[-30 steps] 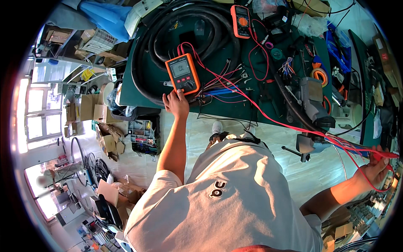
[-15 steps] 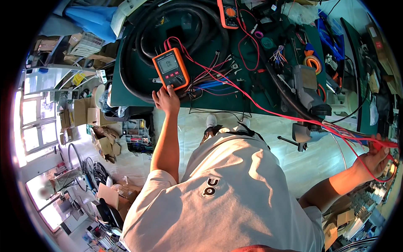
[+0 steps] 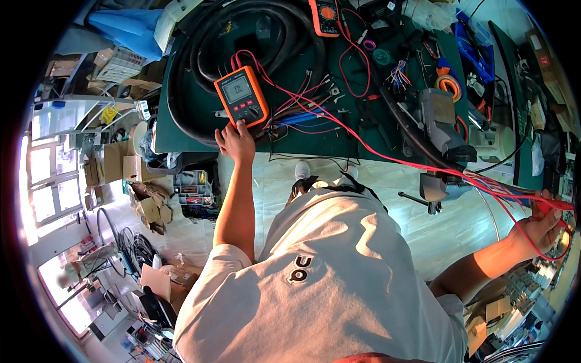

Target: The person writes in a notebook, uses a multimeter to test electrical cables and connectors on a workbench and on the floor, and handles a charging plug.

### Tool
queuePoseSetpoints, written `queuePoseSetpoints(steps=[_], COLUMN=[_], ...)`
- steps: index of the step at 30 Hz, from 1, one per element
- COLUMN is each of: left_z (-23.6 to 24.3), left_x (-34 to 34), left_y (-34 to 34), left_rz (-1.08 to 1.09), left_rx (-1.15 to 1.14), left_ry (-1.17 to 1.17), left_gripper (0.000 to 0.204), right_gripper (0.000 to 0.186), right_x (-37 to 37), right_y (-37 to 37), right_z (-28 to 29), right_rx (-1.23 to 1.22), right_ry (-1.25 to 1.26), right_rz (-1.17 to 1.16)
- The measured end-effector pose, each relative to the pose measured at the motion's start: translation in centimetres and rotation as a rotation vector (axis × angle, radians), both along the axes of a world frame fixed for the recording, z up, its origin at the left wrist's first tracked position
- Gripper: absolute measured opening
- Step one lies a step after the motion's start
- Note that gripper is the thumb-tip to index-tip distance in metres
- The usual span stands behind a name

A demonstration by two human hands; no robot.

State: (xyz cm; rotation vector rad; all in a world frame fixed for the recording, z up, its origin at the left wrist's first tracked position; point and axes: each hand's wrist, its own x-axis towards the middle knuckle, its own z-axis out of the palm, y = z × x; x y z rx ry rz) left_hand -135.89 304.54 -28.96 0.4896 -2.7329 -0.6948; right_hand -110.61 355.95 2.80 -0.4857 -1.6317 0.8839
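My left hand (image 3: 237, 144) grips the lower edge of an orange handheld meter (image 3: 241, 97) with a grey display, its thumb on the front face. Two red test leads (image 3: 363, 140) leave the meter's top and run across the bench to the far right. There my right hand (image 3: 540, 227) is closed around a red test probe (image 3: 554, 206), a lead looping below it. The ends of several thin coloured wires (image 3: 484, 181) lie close to that hand; whether the probe touches one I cannot tell.
A thick black cable (image 3: 177, 91) coils on the green bench (image 3: 339, 142) and crosses to a grey vise (image 3: 445, 124) on its front edge. Stripped wire ends (image 3: 302, 112) lie right of the meter. A second orange meter (image 3: 325, 18) stands farther back. Boxes (image 3: 148, 209) sit on the floor at left.
The view has shifted slightly, so the bench things sit a little farther left and up. Both hands keep their hold on the meter and the probe.
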Motion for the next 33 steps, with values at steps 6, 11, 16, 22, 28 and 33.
queuePoseSetpoints(steps=[6,11,16,22,28,33], left_z=[-0.4,0.9,-2.6,-4.1,-3.7,-1.4], left_x=[0.2,-0.6,-1.6,-2.0,-2.0,-2.1], left_y=[-0.8,0.2,-3.1,-3.1,-2.7,-3.1], left_rz=[-0.014,-0.023,-0.002,-0.062,-0.088,-0.098], left_rx=[-0.003,-0.047,-0.091,-0.093,-0.101,-0.315], left_ry=[0.022,-0.065,-0.071,0.077,0.071,-0.313], left_gripper=[0.046,0.041,0.035,0.051,0.050,0.033], right_gripper=[0.043,0.038,0.028,0.036,0.032,0.028], right_x=[0.4,-0.9,-0.6,-1.3,-2.0,-1.5], right_y=[0.2,-2.1,-1.5,-2.6,-2.7,-1.2], right_z=[-0.1,0.2,0.8,1.2,0.9,0.0], right_rx=[-0.037,-0.106,0.025,-0.112,-0.099,-0.018], right_ry=[-0.015,0.027,-0.019,0.039,0.099,0.061], right_rz=[0.003,-0.158,-0.129,-0.011,-0.064,-0.193])
